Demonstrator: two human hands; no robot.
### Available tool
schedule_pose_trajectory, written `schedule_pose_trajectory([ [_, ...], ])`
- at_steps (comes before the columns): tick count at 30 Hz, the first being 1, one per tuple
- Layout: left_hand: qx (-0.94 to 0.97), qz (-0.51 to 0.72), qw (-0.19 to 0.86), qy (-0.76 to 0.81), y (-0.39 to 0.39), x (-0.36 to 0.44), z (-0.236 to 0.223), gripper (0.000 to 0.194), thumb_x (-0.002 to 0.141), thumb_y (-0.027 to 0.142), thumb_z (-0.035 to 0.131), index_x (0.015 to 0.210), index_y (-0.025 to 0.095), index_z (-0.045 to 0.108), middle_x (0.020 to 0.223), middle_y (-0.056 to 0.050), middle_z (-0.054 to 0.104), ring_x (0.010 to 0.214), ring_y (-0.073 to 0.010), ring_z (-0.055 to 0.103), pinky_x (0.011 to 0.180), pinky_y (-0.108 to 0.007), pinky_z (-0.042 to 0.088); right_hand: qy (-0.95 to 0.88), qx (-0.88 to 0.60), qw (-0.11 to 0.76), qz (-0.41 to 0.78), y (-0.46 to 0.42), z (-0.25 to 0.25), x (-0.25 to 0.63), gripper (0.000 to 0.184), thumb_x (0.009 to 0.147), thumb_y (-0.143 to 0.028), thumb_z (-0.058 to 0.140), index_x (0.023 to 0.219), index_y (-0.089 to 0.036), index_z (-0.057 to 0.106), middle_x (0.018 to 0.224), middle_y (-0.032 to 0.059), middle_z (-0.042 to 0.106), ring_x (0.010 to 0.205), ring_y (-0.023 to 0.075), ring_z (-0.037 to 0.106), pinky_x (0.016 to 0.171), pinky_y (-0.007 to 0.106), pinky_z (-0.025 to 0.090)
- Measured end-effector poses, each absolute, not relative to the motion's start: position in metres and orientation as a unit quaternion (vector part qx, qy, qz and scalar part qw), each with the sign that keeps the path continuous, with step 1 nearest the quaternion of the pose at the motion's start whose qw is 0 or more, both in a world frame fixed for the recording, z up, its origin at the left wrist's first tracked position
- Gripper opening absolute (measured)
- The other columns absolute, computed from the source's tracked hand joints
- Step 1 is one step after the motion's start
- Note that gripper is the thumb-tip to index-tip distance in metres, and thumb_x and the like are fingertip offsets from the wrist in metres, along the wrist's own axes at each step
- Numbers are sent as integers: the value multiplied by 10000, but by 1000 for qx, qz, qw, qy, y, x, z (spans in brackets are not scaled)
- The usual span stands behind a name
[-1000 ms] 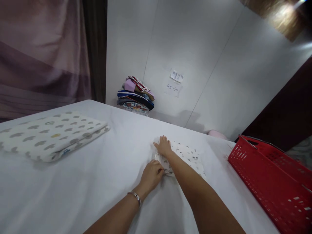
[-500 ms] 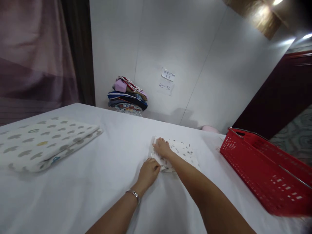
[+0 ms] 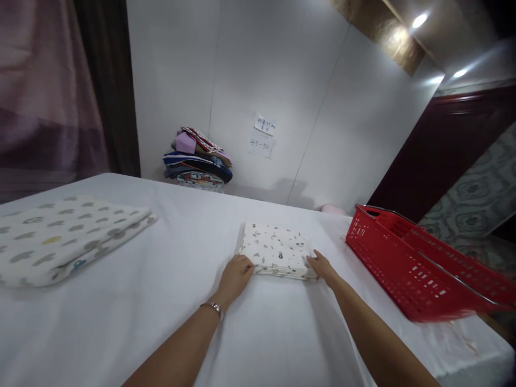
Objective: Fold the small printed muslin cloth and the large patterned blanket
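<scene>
We see the left hand (image 3: 236,273) pinching the near left corner of the folded patterned cloth (image 3: 277,244) on the white table (image 3: 181,263); the right hand (image 3: 322,267) touches the opposite near corner, its grip unclear. We judge this edge-squaring; next, even handling seems called for.

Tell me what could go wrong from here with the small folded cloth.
The folded cloth shows several layers along its near edge; they might slide or splay if pulled unevenly.

The left hand and right hand are at its near corners, so the far side could sag or unfold if it were lifted this way.

The red basket stands to the right, where a wide swing of the right arm might bump it.
</scene>
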State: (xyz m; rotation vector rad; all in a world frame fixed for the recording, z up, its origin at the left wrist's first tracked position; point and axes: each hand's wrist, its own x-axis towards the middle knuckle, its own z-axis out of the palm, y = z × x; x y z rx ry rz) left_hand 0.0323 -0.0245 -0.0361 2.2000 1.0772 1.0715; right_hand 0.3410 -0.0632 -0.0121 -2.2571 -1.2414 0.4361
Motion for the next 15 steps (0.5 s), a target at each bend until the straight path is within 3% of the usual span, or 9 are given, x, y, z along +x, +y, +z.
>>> schedule_pose_trajectory([
  [3, 812, 392, 208, 379, -25, 30, -36, 176, 812, 198, 477, 714, 192, 623, 840, -31, 605, 878, -176, 515, 794, -323, 418, -415, -826, 290, 250, -73, -15, 340, 692, 850, -431, 480, 1420, -117, 245, 1108, 143, 608, 802, 186, 631, 589, 265, 508],
  [7, 814, 409, 165, 378, -24, 26, -38, 188, 814, 220, 485, 721, 197, 646, 920, -47, 605, 944, -190, 505, 843, -335, 411, -362, -812, 316, 330, -76, -15, 343, 806, 783, -496, 579, 1423, -158, 226, 987, 122, 623, 685, 165, 606, 562, 286, 520],
  [11, 791, 415, 172, 414, -22, 23, -42, 224, 837, 291, 464, 725, 196, 633, 846, -36, 622, 903, -190, 512, 833, -322, 401, -338, -783, 337, 398, -79, -15, 341, 770, 763, -509, 604, 1384, -175, 296, 769, 48, 622, 499, 124, 554, 506, 290, 518],
  [15, 749, 396, 197, 493, -19, 24, -35, 336, 850, 391, 420, 634, 192, 585, 739, -22, 623, 823, -185, 533, 768, -294, 390, -310, -771, 376, 410, -84, -14, 334, 710, 758, -484, 625, 1341, -184, 352, 719, 25, 607, 459, 103, 533, 443, 229, 480],
])
